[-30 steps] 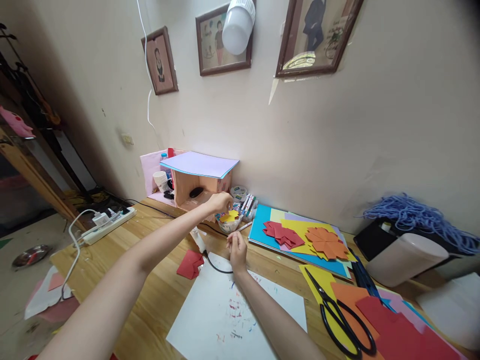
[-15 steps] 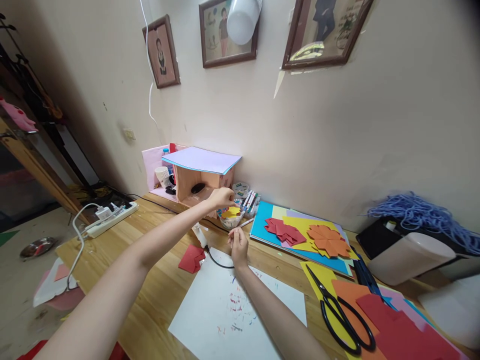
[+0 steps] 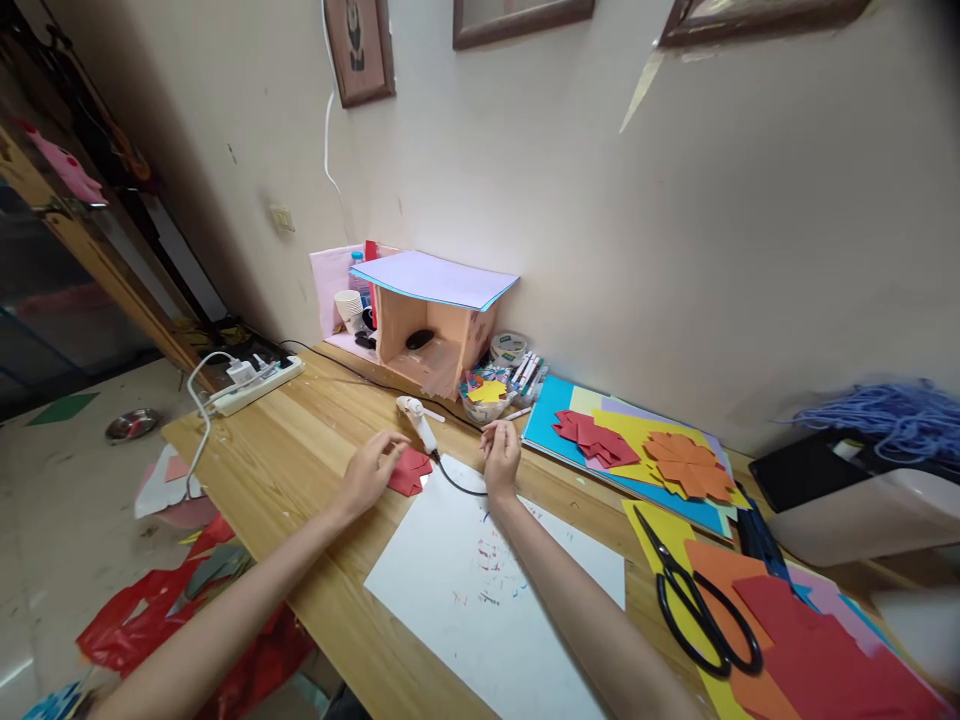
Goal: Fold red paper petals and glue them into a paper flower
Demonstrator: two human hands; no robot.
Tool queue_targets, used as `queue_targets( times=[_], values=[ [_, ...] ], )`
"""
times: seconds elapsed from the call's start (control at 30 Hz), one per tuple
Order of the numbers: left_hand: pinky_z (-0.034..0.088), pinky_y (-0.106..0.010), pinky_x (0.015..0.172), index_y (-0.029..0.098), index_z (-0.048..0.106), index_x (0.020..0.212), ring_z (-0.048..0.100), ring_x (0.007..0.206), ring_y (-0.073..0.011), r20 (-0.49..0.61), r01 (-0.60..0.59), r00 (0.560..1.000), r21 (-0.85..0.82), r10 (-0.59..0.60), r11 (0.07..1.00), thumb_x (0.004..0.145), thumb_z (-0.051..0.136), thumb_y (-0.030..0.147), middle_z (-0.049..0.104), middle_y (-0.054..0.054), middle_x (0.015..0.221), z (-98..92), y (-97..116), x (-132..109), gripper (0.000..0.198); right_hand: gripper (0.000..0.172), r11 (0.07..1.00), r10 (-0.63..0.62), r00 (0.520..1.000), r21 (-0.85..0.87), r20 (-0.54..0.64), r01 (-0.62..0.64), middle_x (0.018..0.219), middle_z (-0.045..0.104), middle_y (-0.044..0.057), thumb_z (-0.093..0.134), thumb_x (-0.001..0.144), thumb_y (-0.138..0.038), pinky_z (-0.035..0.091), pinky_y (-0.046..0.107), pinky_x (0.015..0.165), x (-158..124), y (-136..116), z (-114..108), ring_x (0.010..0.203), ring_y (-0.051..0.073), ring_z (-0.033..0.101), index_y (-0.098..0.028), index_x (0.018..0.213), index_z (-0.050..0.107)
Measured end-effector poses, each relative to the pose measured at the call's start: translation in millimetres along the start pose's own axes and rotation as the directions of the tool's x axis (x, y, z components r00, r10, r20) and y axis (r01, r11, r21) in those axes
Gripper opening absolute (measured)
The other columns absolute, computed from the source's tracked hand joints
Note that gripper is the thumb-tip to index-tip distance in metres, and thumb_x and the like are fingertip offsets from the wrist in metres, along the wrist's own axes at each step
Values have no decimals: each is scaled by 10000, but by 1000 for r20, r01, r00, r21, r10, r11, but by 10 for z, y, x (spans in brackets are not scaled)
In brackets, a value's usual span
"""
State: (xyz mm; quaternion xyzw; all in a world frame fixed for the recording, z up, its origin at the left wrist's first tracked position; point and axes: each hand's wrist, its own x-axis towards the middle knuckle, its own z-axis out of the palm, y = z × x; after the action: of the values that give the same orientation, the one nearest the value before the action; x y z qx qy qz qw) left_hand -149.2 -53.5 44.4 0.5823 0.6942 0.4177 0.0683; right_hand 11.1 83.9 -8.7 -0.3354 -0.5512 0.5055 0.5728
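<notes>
My left hand [image 3: 371,472] reaches over the table at the left edge of a folded red paper piece [image 3: 409,474]. Its fingers are loosely bent with the thumb apart, and nothing shows in them. Beside the red paper stands a white glue gun [image 3: 417,424], its black cord running toward my right wrist. My right hand [image 3: 501,458] is closed above the top of a marked white sheet [image 3: 450,590]; what its fingers hold, if anything, is hidden. Just behind it sits a small bowl [image 3: 486,408] with a yellow paper piece [image 3: 489,391] on top.
Orange paper flower [image 3: 686,465] and red folded paper [image 3: 596,438] lie on coloured sheets at right. Black scissors [image 3: 701,610] rest on more paper. A cardboard box [image 3: 427,335] stands by the wall; a power strip [image 3: 259,385] lies at the table's left edge.
My left hand has left the bowl and moved down and left to the red paper, its fingers loosening. My right hand stays near the white sheet's top. The view has tilted downward.
</notes>
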Motion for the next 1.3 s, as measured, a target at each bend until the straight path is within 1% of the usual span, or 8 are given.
queue_targets(
  times=[0.13, 0.3, 0.53, 0.63, 0.73, 0.87, 1.0, 1.3],
  values=[
    [359, -372, 902, 184, 473, 1134, 477, 1072, -236, 243, 8, 969, 149, -45, 989, 723, 562, 335, 525, -105, 1159, 149, -304, 11, 447, 226, 1000, -2, 1000, 30, 8, 2, 555, 425, -50, 332, 857, -397, 289, 203, 436, -30, -72, 31, 454, 88, 385, -201, 827, 442],
    [368, -347, 823, 214, 578, 1002, 532, 938, -257, 406, 5, 911, 166, -73, 986, 572, 681, 302, 612, -65, 972, 128, -249, 192, 451, 156, 1000, 10, 996, -2, 87, -10, 589, 466, -43, 405, 834, -349, 313, 210, 466, -93, -249, -193, 473, 88, 389, -206, 870, 456],
    [369, -253, 569, 206, 647, 648, 533, 624, -196, 504, 279, 844, -123, -183, 952, 579, 667, 373, 625, -22, 652, 85, -52, 185, 182, 164, 962, 11, 999, -271, 53, 4, 663, 531, -10, 440, 797, -332, 374, 237, 542, 49, -406, -1173, 561, 114, 475, -194, 856, 505],
    [396, -241, 618, 188, 656, 747, 556, 703, -189, 553, 457, 806, -350, -213, 818, 625, 634, 412, 647, -28, 748, 247, 195, 134, 256, 210, 773, -80, 996, -628, 44, 90, 830, 585, 45, 397, 803, -307, 412, 278, 643, 273, -447, -1648, 721, 150, 536, -177, 897, 533],
    [404, -231, 604, 167, 647, 733, 564, 676, -170, 642, 586, 731, -417, -232, 695, 615, 646, 437, 646, -26, 735, 539, 498, 104, 295, 213, 677, -90, 993, -727, 77, 117, 908, 592, 70, 530, 711, -298, 404, 340, 746, 519, -468, -1940, 844, 196, 527, -170, 874, 584],
    [411, -225, 590, 160, 618, 783, 581, 676, -154, 645, 661, 711, -478, -280, 578, 610, 662, 430, 653, -27, 750, 969, 809, 166, 324, 483, 600, -79, 980, -776, 183, 193, 1058, 585, 82, 709, 539, -261, 361, 368, 869, 688, -407, -1964, 1002, 238, 488, -188, 1002, 590],
    [440, -260, 677, 123, 602, 813, 605, 736, -164, 622, 683, 725, -593, -297, 427, 563, 711, 381, 663, -66, 793, 1279, 895, 295, 376, 352, 547, -96, 982, -815, 165, 191, 1060, 594, 106, 612, 677, -232, 353, 393, 878, 669, -278, -1837, 1004, 244, 500, -178, 1023, 587],
    [437, -311, 776, 136, 573, 851, 602, 859, -202, 495, 578, 814, -744, -304, 336, 471, 752, 249, 656, -77, 883, 1490, 833, 503, 434, 268, 574, -244, 970, -805, 10, 153, 1015, 596, 111, 368, 831, -231, 371, 372, 843, 622, -602, -1814, 980, 227, 503, -173, 980, 583]
  ],
)
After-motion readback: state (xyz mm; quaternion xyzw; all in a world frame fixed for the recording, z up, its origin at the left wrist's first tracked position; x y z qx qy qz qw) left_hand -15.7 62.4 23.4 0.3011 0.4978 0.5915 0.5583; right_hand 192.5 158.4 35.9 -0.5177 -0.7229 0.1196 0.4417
